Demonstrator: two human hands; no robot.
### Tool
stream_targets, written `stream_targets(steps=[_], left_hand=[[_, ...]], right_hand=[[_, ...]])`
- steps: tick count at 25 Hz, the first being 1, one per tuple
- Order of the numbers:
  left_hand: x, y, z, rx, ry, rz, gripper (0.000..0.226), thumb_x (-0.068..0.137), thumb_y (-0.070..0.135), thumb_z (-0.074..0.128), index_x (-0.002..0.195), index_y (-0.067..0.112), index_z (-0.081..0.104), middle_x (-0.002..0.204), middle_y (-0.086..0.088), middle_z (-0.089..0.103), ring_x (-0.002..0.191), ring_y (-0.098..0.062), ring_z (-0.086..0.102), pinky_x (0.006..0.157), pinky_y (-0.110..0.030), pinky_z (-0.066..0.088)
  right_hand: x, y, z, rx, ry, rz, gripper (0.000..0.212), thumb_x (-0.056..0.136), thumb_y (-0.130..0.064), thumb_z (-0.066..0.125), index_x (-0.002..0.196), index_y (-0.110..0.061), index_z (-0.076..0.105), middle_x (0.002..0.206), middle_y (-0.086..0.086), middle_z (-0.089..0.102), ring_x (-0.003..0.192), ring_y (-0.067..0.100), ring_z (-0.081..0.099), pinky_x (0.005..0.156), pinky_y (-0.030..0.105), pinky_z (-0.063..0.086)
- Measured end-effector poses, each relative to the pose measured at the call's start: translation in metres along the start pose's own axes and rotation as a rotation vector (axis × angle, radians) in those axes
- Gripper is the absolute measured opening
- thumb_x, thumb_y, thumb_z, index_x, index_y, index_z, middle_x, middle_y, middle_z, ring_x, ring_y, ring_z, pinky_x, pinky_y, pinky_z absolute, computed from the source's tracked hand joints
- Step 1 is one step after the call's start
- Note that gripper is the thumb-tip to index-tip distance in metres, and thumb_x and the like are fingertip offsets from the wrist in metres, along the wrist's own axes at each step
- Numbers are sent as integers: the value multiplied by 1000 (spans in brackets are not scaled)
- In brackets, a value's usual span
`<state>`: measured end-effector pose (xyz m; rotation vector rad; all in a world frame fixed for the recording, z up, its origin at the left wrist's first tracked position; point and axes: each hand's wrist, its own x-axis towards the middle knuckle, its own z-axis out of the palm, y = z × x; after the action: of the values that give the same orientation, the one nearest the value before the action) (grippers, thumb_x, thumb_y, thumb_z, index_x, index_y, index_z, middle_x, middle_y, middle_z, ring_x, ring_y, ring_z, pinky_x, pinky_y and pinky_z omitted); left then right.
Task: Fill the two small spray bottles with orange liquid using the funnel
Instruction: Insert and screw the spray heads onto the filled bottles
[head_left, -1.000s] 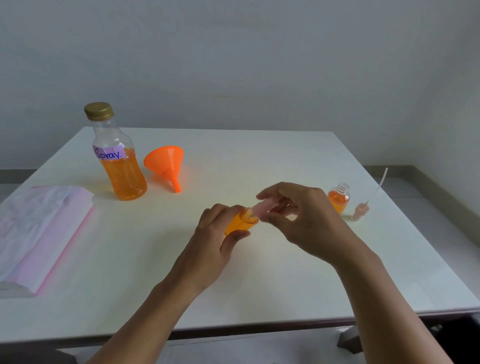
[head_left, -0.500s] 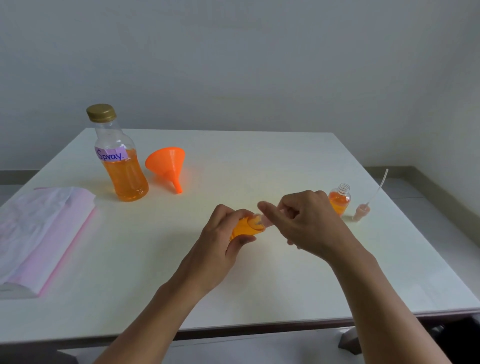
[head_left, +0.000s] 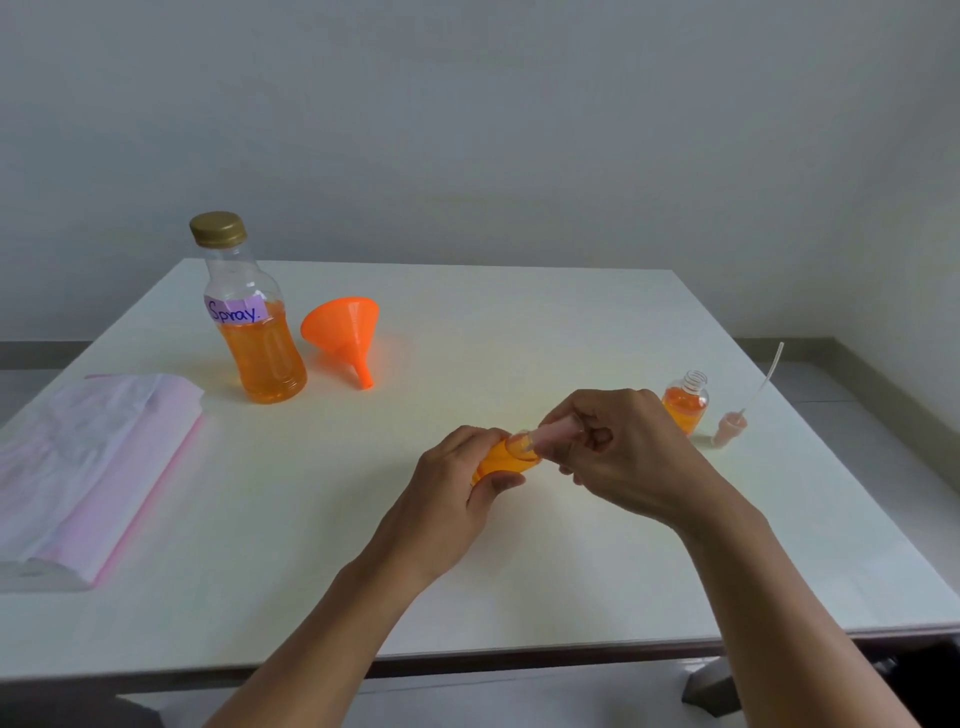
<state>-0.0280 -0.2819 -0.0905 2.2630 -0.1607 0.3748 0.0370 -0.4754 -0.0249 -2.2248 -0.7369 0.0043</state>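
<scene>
- Left hand (head_left: 457, 483) grips the filled spray bottle (head_left: 501, 460), tilted toward 2 o'clock, steadying it for capping.
- Right hand (head_left: 623, 457) pinches its pink sprayer cap (head_left: 558, 432), likely screwing it on.
- Second spray bottle (head_left: 685, 402) stands uncapped at 3 o'clock of the hands, sprayer head (head_left: 730, 427) beside it; funnel (head_left: 345, 332) lies at 11 o'clock.

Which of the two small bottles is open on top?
The small bottle standing at the right: its threaded neck is bare. The held bottle has a pink top on it.

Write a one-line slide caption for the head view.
Left hand holds a small orange-filled bottle while the right hand pinches the pink cap at its neck; a second bottle stands uncapped.
</scene>
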Motion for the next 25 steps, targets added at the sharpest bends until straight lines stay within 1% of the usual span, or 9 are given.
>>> stream_targets(steps=[3, 6, 8, 11, 14, 17, 20, 22, 25], left_hand=[[0, 2, -4, -44, -36, -66, 41, 91, 38, 63, 131, 27, 57, 119, 11, 65, 104, -5, 60, 87, -13, 49], [1, 6, -10, -185, -154, -165, 42, 90, 45, 60, 131, 35, 55, 114, 12, 66, 106, -7, 62, 95, -26, 52], [2, 10, -13, -340, -219, -195, 37, 91, 46, 59, 127, 36, 58, 109, 9, 69, 102, -7, 65, 95, -30, 53], [4, 13, -14, -433, -226, -187, 31, 91, 44, 61, 121, 34, 64, 101, 3, 73, 96, -14, 67, 93, -34, 55], [6, 16, -15, -304, -72, -135, 39, 86, 47, 63, 122, 34, 67, 93, 10, 72, 88, -11, 65, 85, -27, 54], [8, 18, -16, -187, 86, -68, 40, 82, 49, 65, 119, 33, 68, 103, 10, 75, 97, -11, 68, 88, -23, 54], [10, 16, -12, -193, 100, -116, 37, 81, 48, 71, 114, 30, 70, 110, 10, 73, 105, -10, 66, 92, -28, 54], [13, 13, -10, -183, 124, -147, 34, 80, 43, 75, 110, 28, 70, 108, 8, 68, 102, -9, 64, 89, -26, 54], [21, 7, -9, -233, 173, -215, 33, 80, 36, 78, 110, 24, 72, 98, 9, 71, 91, -5, 68, 85, -22, 56]], right_hand=[[0, 0, -1, 69, -26, 9, 8, 87, -24, 80, 93, -25, 76, 72, -5, 74, 64, 17, 70, 59, 40, 59], [1, -2, -2, 260, -78, 5, 13, 88, -17, 78, 100, -16, 75, 91, -5, 77, 75, 16, 72, 61, 26, 57], [3, -1, 0, 432, -76, -13, 12, 89, -14, 75, 99, -7, 73, 102, -2, 76, 87, 16, 74, 70, 22, 58], [5, 2, 9, 559, -31, 1, 19, 89, -21, 71, 96, -4, 73, 101, 2, 76, 95, 20, 74, 81, 30, 59], [8, -2, 25, 589, 112, 42, 8, 91, -14, 72, 91, -6, 73, 96, 0, 76, 87, 15, 72, 78, 30, 57], [11, -9, 34, 589, 224, 65, 9, 91, -17, 74, 95, -9, 75, 97, 2, 76, 90, 34, 71, 81, 48, 61], [14, -11, 30, 566, 192, 88, 17, 87, -23, 78, 101, -13, 77, 101, -2, 79, 83, 47, 65, 86, 60, 57], [14, -15, 25, 538, 157, 106, 30, 81, -27, 83, 108, -17, 76, 95, -7, 78, 66, 35, 56, 83, 55, 60], [10, -14, 18, 387, 162, 118, 50, 74, -35, 83, 121, -28, 69, 97, -10, 75, 58, 8, 54, 69, 31, 58]])
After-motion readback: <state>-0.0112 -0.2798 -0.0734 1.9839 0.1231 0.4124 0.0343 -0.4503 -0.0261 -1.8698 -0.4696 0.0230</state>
